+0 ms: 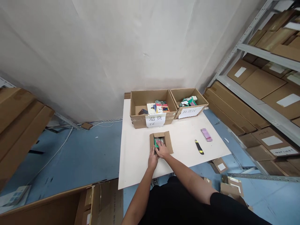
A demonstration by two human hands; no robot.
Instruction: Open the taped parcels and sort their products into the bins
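Note:
A small open cardboard box (168,141) lies on the white table (136,156) in front of me. My right hand (162,150) reaches into it, fingers curled on a green and pink item (156,143) inside. My left hand (152,160) rests against the box's near left edge, fingers bent on the flap.
Two larger open cartons stand at the table's far edge: the left carton (140,120) with a paper label holds books, the right carton (201,103) holds small green boxes. A yellow-black utility knife (199,147) and a pink object (206,134) lie to the right. Shelves of cartons (262,84) stand at right.

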